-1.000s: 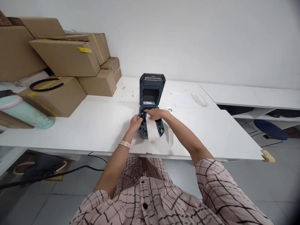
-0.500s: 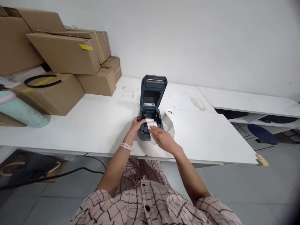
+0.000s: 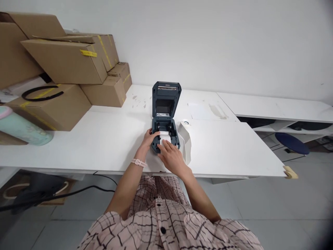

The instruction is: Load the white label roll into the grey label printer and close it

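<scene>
Dark blue-grey plastic label printer, lid swung up and back, standing mid-tabletop near the front edge. White paper strip lies inside the open bay and runs forward over the printer's front lip.

Left hand: resting against the printer's left front corner, fingers curled onto the housing; grip closed loosely on the casing, steadying it.

Right hand: laid flat on the paper strip at the front of the bay, fingers together and extended, pressing down; not clamped on anything.

White paper roll with trailing tail: just beside the printer on its right, touching or nearly so; cannot tell which.

White laminate tabletop. Brown cardboard boxes with yellow tape, stacked at far left. Pale green cylindrical bottle with pink cap, lying on its side at left edge.

Progress, as judged: paper appears seated and fed forward; the lid is not yet shut.
</scene>
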The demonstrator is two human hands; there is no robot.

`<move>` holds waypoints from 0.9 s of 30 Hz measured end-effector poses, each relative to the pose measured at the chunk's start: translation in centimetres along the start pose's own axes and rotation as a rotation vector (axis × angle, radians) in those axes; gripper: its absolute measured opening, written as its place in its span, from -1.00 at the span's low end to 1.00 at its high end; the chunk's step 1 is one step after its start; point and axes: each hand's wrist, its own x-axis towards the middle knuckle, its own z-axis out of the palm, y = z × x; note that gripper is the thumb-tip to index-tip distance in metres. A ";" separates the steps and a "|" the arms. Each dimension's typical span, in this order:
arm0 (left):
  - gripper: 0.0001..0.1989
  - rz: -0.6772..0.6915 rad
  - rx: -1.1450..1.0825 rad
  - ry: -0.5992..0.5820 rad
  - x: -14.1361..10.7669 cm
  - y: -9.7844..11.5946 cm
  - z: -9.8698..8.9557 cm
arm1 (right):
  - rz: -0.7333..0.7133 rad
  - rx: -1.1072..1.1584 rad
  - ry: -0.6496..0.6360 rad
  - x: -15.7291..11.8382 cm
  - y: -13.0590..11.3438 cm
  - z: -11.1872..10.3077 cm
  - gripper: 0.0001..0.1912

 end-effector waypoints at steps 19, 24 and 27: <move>-0.53 -0.024 0.006 -0.003 0.4 -0.5 -0.1 | 0.120 -0.017 0.027 0.8 -1.3 1.5 -0.30; -0.55 -0.012 -0.018 0.000 0.5 -0.7 0.0 | 0.114 -0.041 0.026 1.0 -1.2 1.3 -0.27; -0.56 -0.016 -0.014 0.003 0.5 -0.7 0.0 | 0.094 -0.061 0.052 0.8 -1.0 1.6 -0.26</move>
